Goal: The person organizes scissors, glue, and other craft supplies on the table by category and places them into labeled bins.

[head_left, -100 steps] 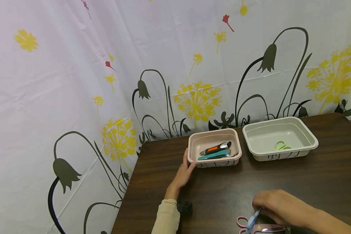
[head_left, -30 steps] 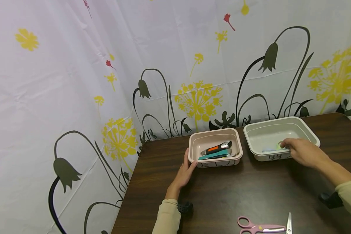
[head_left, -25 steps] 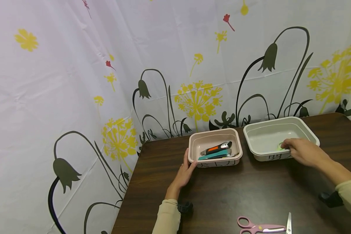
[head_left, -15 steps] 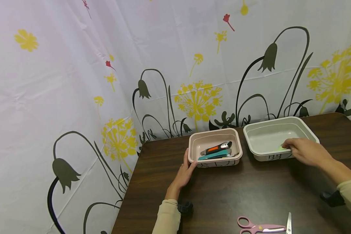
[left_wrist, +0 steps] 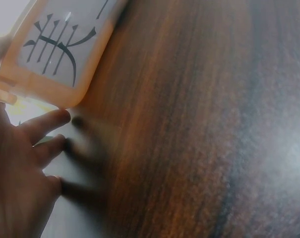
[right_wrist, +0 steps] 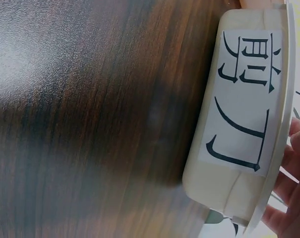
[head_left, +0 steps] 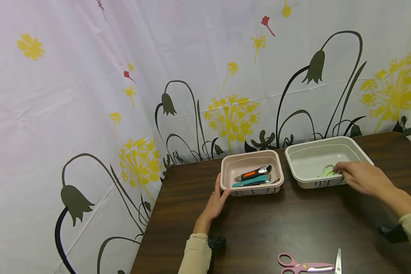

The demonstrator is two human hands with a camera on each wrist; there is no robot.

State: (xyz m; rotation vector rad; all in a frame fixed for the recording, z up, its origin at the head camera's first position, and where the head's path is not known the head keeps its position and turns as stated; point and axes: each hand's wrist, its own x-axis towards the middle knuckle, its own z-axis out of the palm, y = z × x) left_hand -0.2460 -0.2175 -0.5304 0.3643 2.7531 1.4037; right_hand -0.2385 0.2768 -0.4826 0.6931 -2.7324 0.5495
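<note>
My left hand (head_left: 222,193) lies flat on the dark wooden table (head_left: 281,224), its straight fingers touching the left wall of a pink tray (head_left: 250,190). The pink tray holds an orange-and-black utility knife (head_left: 253,173) and a teal one (head_left: 251,181). My right hand (head_left: 340,170) reaches over the near rim of a white tray (head_left: 308,183), fingertips beside green scissors (head_left: 326,171) lying inside. In the left wrist view the left hand (left_wrist: 26,163) spreads loosely beside the labelled pink tray (left_wrist: 60,49). The right wrist view shows the white tray (right_wrist: 244,124) and my fingers (right_wrist: 294,148) past its rim.
Pink scissors (head_left: 305,266) lie at the table's near edge, with a second pair's blade (head_left: 338,260) just right of them. A flowered curtain (head_left: 123,76) hangs behind and to the left of the table. The table's left edge runs close to my left arm.
My right hand carried blue scissors from the near edge to the white tray; over the last second it has drawn slightly right along the rim. The left hand has not moved.
</note>
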